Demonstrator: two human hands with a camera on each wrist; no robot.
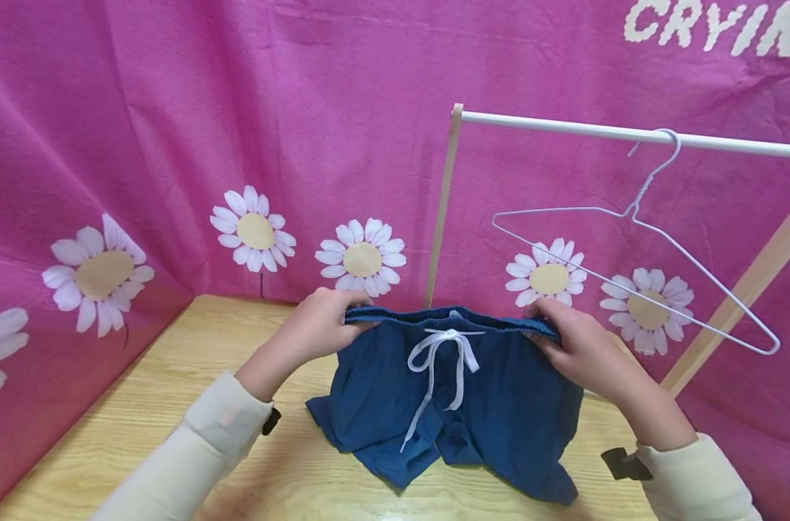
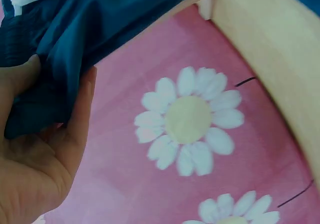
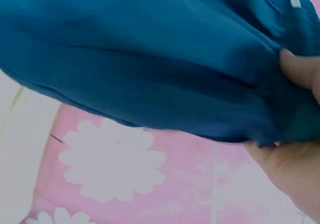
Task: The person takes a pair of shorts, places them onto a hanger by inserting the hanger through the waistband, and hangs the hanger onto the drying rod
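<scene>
A pair of dark blue drawstring shorts (image 1: 512, 391) is held up by its elastic waistband, its legs hanging down to the table. The white drawstring (image 1: 456, 354) is tied in a bow at the front. My left hand (image 1: 320, 325) pinches one end of the waistband; the left wrist view shows thumb and fingers on either side of the blue cloth (image 2: 75, 44). At the other end, my right hand (image 1: 584, 347) grips the waistband, thumb on top in the right wrist view, with the shorts' leg (image 3: 150, 69) stretching away from it. Some fingertips are hidden by the fabric.
A white wire hanger (image 1: 629, 213) hangs on the white rail (image 1: 564, 129) of a wooden-legged rack, behind and right of the shorts. The light wooden table (image 1: 239, 449) lies beneath. A pink cloth backdrop (image 1: 343, 94) with daisies encloses the back and left.
</scene>
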